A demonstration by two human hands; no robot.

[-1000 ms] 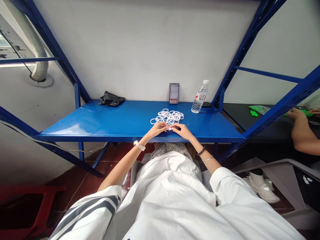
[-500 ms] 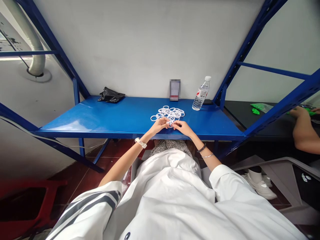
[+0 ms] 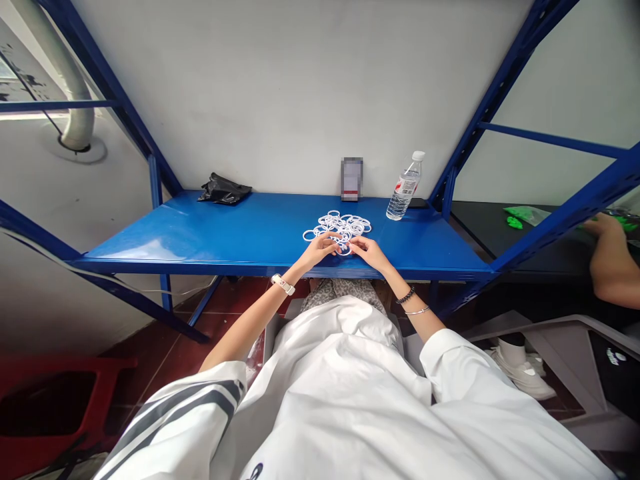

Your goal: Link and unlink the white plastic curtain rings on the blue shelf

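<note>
Several thin white rings [image 3: 356, 223] lie in a loose, overlapping heap on the blue table [image 3: 240, 233], close to its front edge. At the near side of the heap, my left hand [image 3: 321, 249] has its fingers pinched on one white ring. From the other side my right hand [image 3: 368, 251] pinches the same ring [image 3: 344, 252] between thumb and fingertips. The ring hangs between both hands, just above the tabletop. My fingertips hide parts of it, and its fine details are too small to make out.
Behind the heap a phone [image 3: 352, 179] leans on the wall. A water bottle [image 3: 405, 187] stands right of it, beside a flat dark object [image 3: 418, 203]. A crumpled black bag [image 3: 225, 189] lies back left. Another person's arm [image 3: 607, 250] is at the black table on the right.
My right hand has shifted slightly to the right, and the ring between the hands shows more openly. The view has moved a little.
</note>
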